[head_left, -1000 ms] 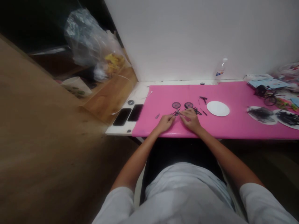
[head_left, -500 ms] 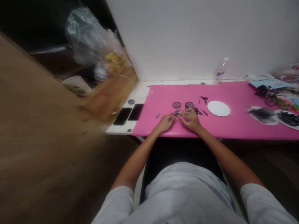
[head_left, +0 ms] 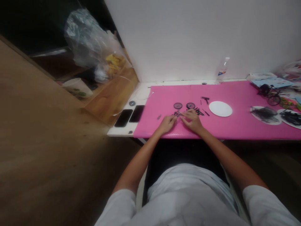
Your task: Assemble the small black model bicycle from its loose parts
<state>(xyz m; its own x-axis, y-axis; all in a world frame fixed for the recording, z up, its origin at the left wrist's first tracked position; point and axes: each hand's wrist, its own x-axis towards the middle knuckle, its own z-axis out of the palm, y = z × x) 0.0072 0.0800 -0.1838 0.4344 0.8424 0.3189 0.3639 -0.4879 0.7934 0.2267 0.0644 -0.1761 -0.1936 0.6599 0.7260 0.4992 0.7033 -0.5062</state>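
Head view: from where I stand, both bare hands meet low over the pink counter [head_left: 160, 131], fingertips nearly touching around one small dark part [head_left: 178, 114]. Taking that part as the centre of the clock, the left hand [head_left: 166, 123] sits between seven and eight, its grip closed, thumb and fingers pinched on the near edge. The right hand [head_left: 193, 121] is at four, thumb and forefinger a little apart beside the part; whether that grip has hold of it, I cannot tell.

To do this fiddly work well, I'd let the left steady the part, keep the wrists resting on the counter, and have the right press or turn in small, straight movements. Thin pieces like these probably snap if forced sideways. Keeping the right knuckles off the black pieces [head_left: 200, 112] at three would save knocking them about, and likewise the spoked wheels, one [head_left: 178, 105] at twelve, another [head_left: 190, 105] at two.

Much is hard to make out: fingers cover the very spot where the part is worked, its shape blurs, and the right hand hides some black pieces. Far out at three, a dark heap [head_left: 291, 119] is cut by the edge.
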